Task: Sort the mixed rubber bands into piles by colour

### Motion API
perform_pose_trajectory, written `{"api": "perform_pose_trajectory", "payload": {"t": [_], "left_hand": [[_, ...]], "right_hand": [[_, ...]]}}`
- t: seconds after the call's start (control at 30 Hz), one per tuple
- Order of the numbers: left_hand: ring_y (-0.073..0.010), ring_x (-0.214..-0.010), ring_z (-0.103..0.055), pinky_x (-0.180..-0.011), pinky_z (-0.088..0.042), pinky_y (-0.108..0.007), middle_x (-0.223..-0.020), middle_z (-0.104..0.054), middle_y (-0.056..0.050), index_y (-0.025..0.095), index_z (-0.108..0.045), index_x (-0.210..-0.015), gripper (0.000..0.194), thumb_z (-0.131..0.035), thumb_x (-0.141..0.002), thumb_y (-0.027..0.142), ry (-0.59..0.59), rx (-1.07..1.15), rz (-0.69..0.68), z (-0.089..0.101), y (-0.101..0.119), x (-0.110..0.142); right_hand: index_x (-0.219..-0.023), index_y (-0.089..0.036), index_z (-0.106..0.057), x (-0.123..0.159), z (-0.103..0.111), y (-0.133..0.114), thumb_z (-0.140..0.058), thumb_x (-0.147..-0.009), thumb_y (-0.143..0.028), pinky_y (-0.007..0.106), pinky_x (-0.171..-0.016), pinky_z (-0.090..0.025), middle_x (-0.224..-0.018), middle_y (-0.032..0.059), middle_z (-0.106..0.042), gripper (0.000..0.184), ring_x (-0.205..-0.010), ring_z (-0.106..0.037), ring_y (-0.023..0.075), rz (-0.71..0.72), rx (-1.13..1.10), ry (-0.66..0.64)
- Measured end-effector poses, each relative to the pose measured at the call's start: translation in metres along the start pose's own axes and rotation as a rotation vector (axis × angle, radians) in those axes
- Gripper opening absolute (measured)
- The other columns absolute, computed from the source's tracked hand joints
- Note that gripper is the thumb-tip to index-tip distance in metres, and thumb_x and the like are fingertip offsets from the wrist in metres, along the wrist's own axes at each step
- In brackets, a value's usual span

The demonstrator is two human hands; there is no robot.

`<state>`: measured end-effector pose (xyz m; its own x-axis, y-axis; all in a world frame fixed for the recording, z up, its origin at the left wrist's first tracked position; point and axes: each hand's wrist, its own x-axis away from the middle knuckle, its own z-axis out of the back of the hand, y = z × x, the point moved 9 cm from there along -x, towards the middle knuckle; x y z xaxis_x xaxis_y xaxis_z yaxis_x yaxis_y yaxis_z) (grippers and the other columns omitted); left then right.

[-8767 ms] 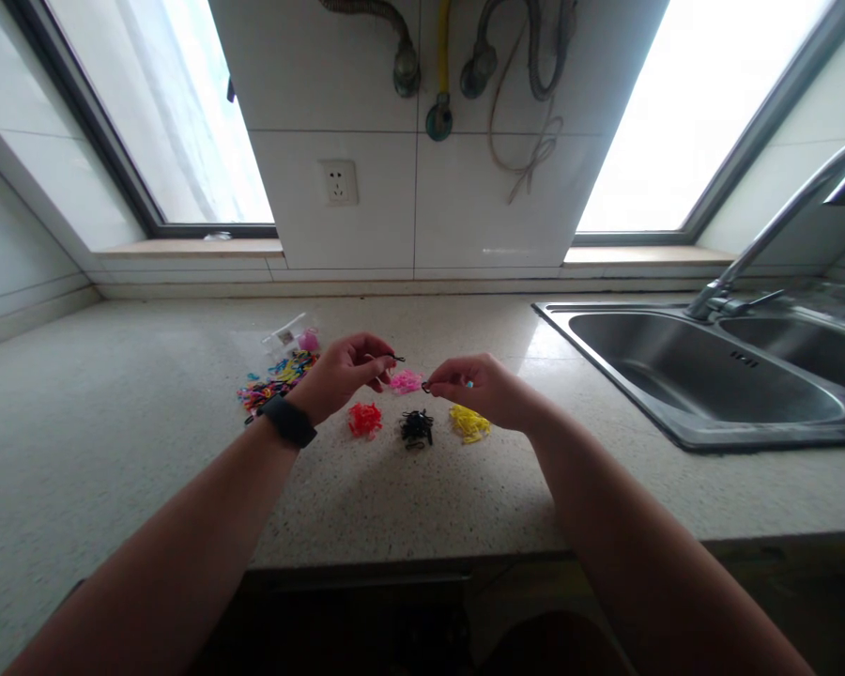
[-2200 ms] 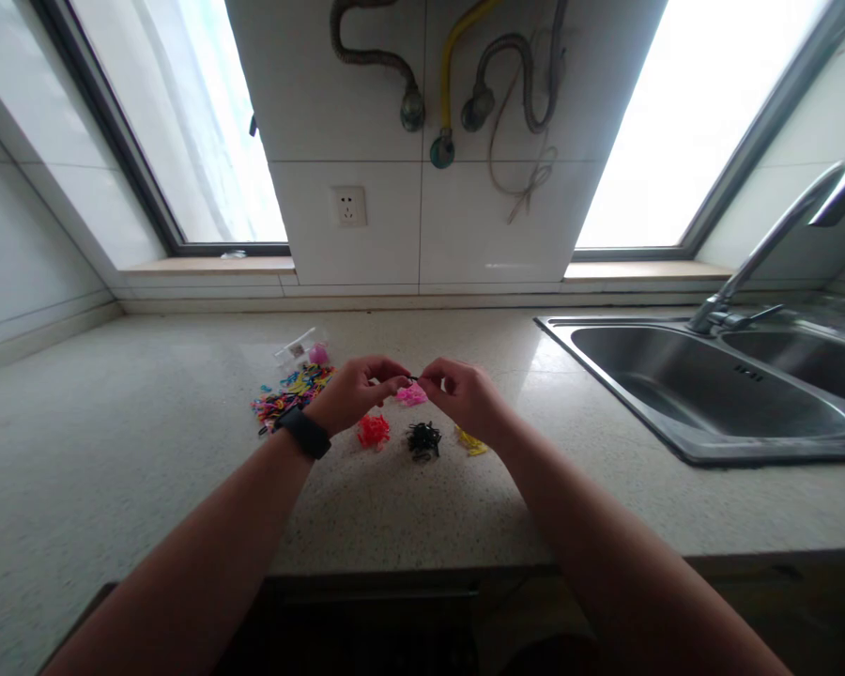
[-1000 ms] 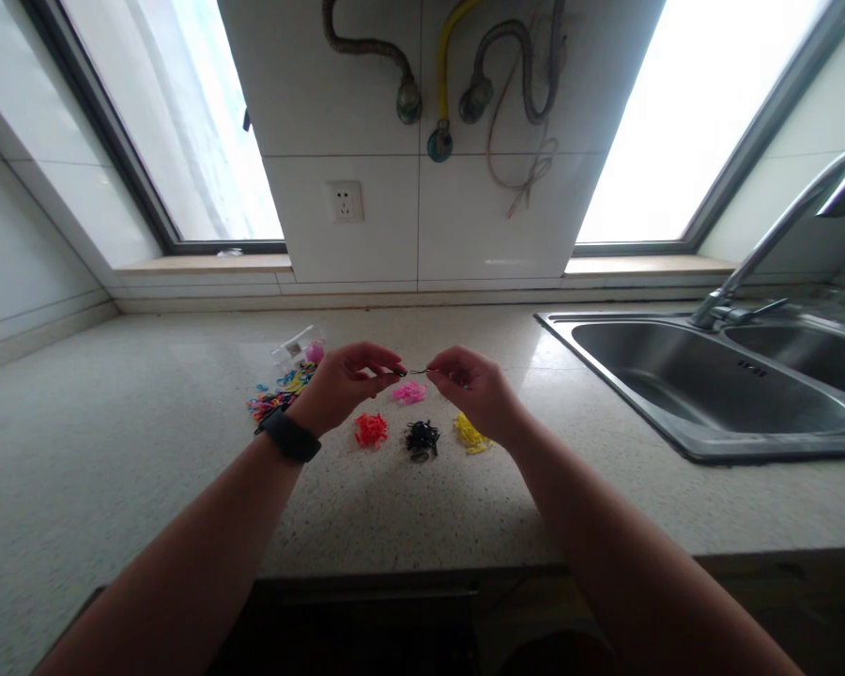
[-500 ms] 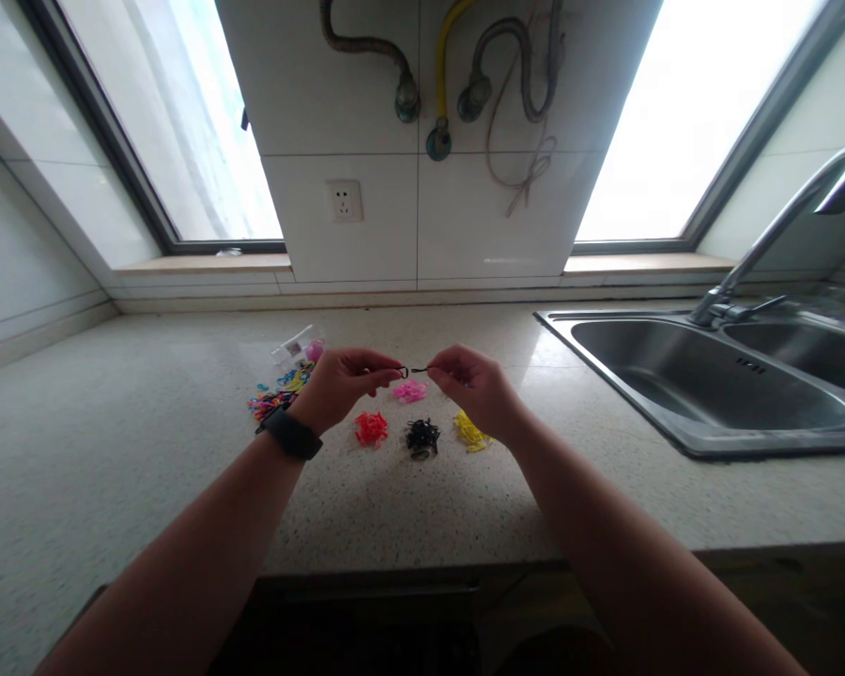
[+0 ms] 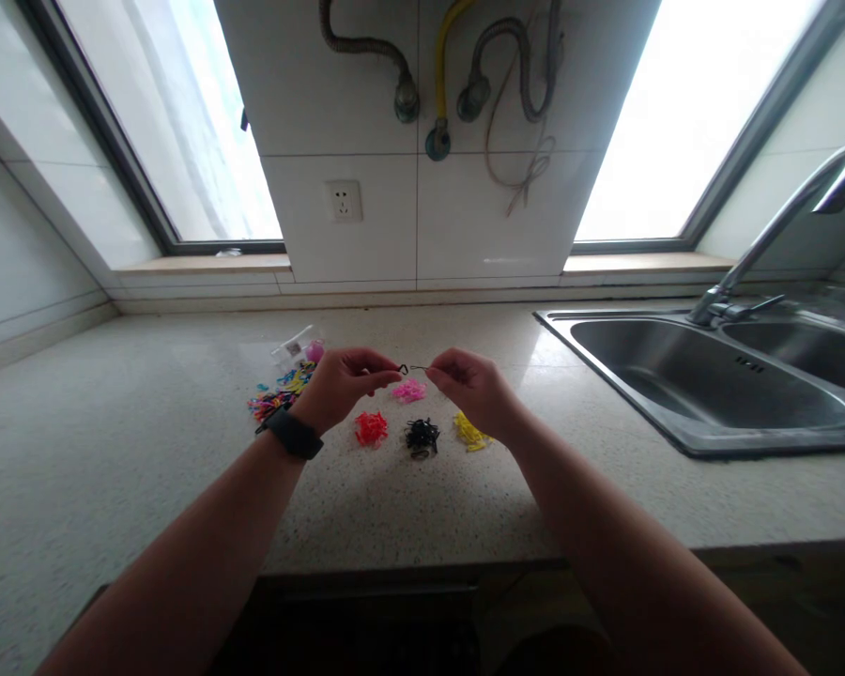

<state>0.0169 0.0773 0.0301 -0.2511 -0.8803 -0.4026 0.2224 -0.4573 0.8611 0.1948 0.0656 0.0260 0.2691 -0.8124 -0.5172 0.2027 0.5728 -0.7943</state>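
Over the counter, my left hand (image 5: 352,380) pinches a small black rubber band (image 5: 404,369) between thumb and fingertips. Facing it, my right hand (image 5: 468,380) is closed on another thin dark rubber band (image 5: 418,367), which points left. The two loops lie almost tip to tip; whether they touch is too small to tell. Below the hands sit a pink pile (image 5: 409,391), a red pile (image 5: 371,429), a black pile (image 5: 422,436) and a yellow pile (image 5: 471,432) of small rubber bands. My right hand partly covers the yellow one.
A mixed-colour heap of bands (image 5: 271,402) and a clear plastic bag (image 5: 297,345) lie left of my left hand, partly hidden by it. To the right is a steel sink (image 5: 704,376) with a tap (image 5: 767,221). The countertop's front edge (image 5: 408,568) runs close to me.
The loop in my left hand has turned slightly and looks more angular. The band in my right hand appears thinner and a little more spread. Both hands stay almost in place.
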Motion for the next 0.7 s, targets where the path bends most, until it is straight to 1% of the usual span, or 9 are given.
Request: {"api": "perform_pose_trajectory", "payload": {"t": [0.2,0.53,0.7], "left_hand": [[-0.0091,-0.059,-0.056,-0.053,-0.046,-0.021,-0.071,-0.070,-0.003,0.017,-0.075,-0.084,0.021,-0.081,-0.073,0.034,-0.033,0.028,0.004,-0.0033,-0.0030,0.0003],[-0.0094,-0.060,-0.057,-0.055,-0.048,-0.022,-0.072,-0.069,-0.003,0.016,-0.074,-0.087,0.021,-0.079,-0.076,0.033,-0.052,0.019,0.003,-0.0038,-0.0003,0.0012],[-0.0084,-0.059,-0.056,-0.054,-0.047,-0.021,-0.072,-0.068,-0.002,0.015,-0.073,-0.088,0.021,-0.079,-0.076,0.031,-0.052,0.021,-0.023,-0.0037,0.0025,0.0011]], "right_hand": [[-0.082,-0.019,-0.063,0.0001,-0.0010,-0.0007,-0.063,-0.088,-0.033,0.026,-0.050,-0.031,-0.065,-0.0031,-0.053,0.016,-0.056,-0.039,0.0092,0.001,0.008,-0.011],[-0.082,-0.018,-0.062,-0.0001,0.0008,0.0011,-0.063,-0.088,-0.035,0.025,-0.050,-0.030,-0.065,-0.0035,-0.051,0.018,-0.057,-0.039,0.0093,-0.009,-0.024,-0.009],[-0.082,-0.018,-0.062,0.0001,0.0001,0.0012,-0.063,-0.089,-0.035,0.025,-0.050,-0.030,-0.065,-0.0037,-0.050,0.019,-0.056,-0.038,0.0090,-0.009,-0.017,-0.021]]}}
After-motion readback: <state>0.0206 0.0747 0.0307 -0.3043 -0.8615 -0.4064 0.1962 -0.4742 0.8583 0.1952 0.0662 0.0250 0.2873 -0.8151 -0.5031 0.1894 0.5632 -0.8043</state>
